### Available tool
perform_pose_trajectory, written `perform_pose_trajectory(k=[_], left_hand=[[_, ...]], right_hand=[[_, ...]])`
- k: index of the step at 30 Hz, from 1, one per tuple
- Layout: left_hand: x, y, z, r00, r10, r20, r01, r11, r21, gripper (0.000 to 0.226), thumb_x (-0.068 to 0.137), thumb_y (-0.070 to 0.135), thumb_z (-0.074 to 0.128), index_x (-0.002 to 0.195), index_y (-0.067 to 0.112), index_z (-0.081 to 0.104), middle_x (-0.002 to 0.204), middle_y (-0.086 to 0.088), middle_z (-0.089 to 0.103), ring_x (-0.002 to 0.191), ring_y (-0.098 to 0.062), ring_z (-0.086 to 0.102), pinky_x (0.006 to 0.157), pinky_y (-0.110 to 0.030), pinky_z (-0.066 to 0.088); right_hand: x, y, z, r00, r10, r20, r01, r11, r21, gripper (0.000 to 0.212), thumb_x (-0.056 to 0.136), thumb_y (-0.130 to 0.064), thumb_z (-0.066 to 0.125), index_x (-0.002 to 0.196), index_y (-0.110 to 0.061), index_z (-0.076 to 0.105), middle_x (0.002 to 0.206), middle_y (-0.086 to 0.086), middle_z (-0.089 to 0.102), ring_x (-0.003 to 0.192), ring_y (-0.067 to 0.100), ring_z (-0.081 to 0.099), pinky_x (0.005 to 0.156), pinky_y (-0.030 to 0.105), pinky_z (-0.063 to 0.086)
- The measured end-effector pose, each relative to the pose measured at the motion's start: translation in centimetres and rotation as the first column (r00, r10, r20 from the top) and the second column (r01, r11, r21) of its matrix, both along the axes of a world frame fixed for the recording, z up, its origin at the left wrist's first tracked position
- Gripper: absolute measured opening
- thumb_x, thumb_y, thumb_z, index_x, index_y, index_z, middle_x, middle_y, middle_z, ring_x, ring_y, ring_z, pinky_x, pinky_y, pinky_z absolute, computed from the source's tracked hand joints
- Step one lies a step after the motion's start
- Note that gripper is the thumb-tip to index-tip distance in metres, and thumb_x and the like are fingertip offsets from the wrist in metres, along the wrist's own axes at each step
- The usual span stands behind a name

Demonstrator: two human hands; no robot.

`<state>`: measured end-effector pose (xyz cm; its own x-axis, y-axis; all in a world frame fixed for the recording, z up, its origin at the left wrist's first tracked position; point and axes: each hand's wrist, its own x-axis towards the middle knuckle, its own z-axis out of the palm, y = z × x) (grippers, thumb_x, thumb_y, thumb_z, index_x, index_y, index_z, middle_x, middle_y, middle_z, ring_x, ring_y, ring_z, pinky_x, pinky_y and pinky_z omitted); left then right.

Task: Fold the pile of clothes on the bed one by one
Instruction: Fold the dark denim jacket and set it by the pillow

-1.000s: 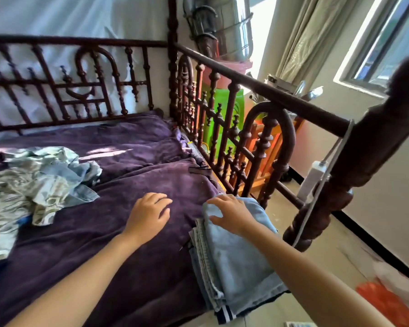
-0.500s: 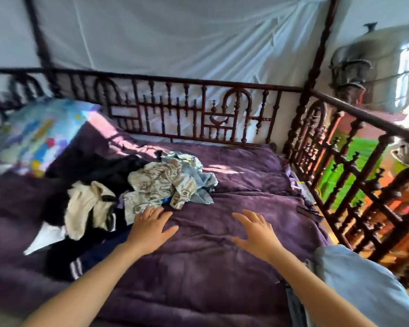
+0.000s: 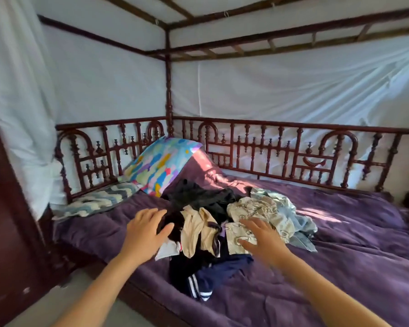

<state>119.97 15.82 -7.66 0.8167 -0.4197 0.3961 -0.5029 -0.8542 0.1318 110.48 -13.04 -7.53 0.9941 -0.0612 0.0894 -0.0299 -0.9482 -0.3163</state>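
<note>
Fingers (image 3: 151,212) splayed, empty, left hand (image 3: 143,234), right hand (image 3: 263,241), seemingly over crumpled clothes pile (image 3: 198,228)

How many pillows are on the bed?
2: a colourful pillow leaning on the bed rail at the far corner, and a flat zigzag-patterned pillow lying left of it. Others may be offscreen.

Colourful pillow (image 3: 159,165), zigzag pillow (image 3: 99,200) just beside; white netting (image 3: 293,90) behind.

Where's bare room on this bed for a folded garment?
Bare purple bedspread stretches right of the tangled clothes pile to the carved wooden railing, and near the front edge. Crowded: the pile itself and the colourful pillow corner.
</note>
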Motion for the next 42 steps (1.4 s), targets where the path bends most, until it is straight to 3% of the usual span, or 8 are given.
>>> perform_pose_trajectory(k=[3,7,13,21,30,34,37,42], left_hand=[[0.9,3.7,0.1,0.999,0.04,-0.004,-0.04,0.975,-0.217,0.097,0.079,0.08,0.009,0.111,0.009,0.067,0.112,-0.011,0.066,0.106,-0.036,0.058,0.082,-0.05,0.049],[2.1,7.4,-0.6,0.99,0.142,0.009,-0.134,0.949,-0.286,0.085,0.076,0.072,0.025,0.117,0.009,0.064,0.118,-0.011,0.064,0.113,-0.036,0.054,0.09,-0.048,0.045],[8.1,11.9,0.9,0.972,0.229,-0.057,-0.235,0.96,-0.151,0.055,0.094,0.051,0.041,0.138,0.018,0.043,0.141,-0.001,0.044,0.132,-0.023,0.034,0.106,-0.037,0.031],[21.0,13.7,3.8,0.978,0.206,-0.039,-0.209,0.975,-0.078,0.099,0.061,0.07,-0.004,0.14,0.025,0.037,0.142,0.005,0.04,0.131,-0.017,0.032,0.105,-0.029,0.028],[34.1,15.8,0.1,0.978,0.175,-0.115,-0.183,0.981,-0.058,0.111,0.057,0.079,-0.013,0.14,0.026,0.038,0.141,0.008,0.04,0.132,-0.014,0.032,0.105,-0.029,0.028],[40.5,15.9,-0.7,0.983,0.077,-0.165,-0.089,0.994,-0.066,0.094,0.067,0.072,-0.001,0.139,0.025,0.038,0.142,0.007,0.04,0.132,-0.014,0.032,0.107,-0.029,0.029],[45.8,15.9,-0.2,0.99,-0.033,-0.137,0.021,0.996,-0.089,0.054,0.094,0.053,0.033,0.137,0.022,0.041,0.14,0.005,0.043,0.131,-0.014,0.034,0.105,-0.027,0.03],[53.4,16.2,0.1,0.972,-0.179,-0.15,0.169,0.983,-0.072,0.047,0.095,0.04,0.044,0.138,0.02,0.04,0.139,0.002,0.044,0.128,-0.017,0.037,0.102,-0.027,0.034]], right_hand=[[2.4,1.3,1.9,1.0,0.023,-0.001,-0.023,1.0,-0.005,0.059,0.093,-0.035,0.052,0.145,-0.029,0.025,0.148,-0.001,0.028,0.134,0.017,0.03,0.108,0.03,0.03],[6.5,3.3,3.6,0.999,0.039,-0.009,-0.04,0.997,-0.063,0.06,0.093,-0.034,0.053,0.146,-0.028,0.025,0.149,0.0,0.029,0.134,0.02,0.031,0.107,0.03,0.03],[14.9,8.5,4.3,0.986,0.168,-0.017,-0.169,0.973,-0.155,0.061,0.093,-0.036,0.052,0.146,-0.029,0.023,0.15,-0.001,0.025,0.138,0.019,0.024,0.11,0.031,0.028],[28.5,12.5,3.8,0.975,0.208,0.082,-0.196,0.972,-0.132,0.06,0.092,-0.036,0.054,0.145,-0.028,0.026,0.15,-0.001,0.027,0.139,0.02,0.023,0.113,0.032,0.025],[41.2,13.9,-0.6,0.989,0.143,-0.033,-0.146,0.981,-0.124,0.061,0.092,-0.038,0.053,0.146,-0.028,0.025,0.148,-0.004,0.027,0.138,0.017,0.024,0.112,0.029,0.026],[44.5,13.8,-1.3,0.996,0.054,-0.071,-0.062,0.992,-0.11,0.061,0.093,-0.037,0.052,0.146,-0.029,0.024,0.15,-0.004,0.023,0.139,0.017,0.023,0.111,0.028,0.025],[46.4,13.4,-1.1,0.997,-0.062,-0.045,0.059,0.996,-0.063,0.059,0.092,-0.036,0.054,0.145,-0.028,0.027,0.147,-0.001,0.029,0.134,0.016,0.032,0.106,0.024,0.031],[47.7,13.9,-1.7,0.95,-0.298,-0.098,0.299,0.954,0.0,0.058,0.092,-0.032,0.055,0.144,-0.024,0.03,0.143,0.002,0.033,0.128,0.017,0.038,0.099,0.019,0.032]])
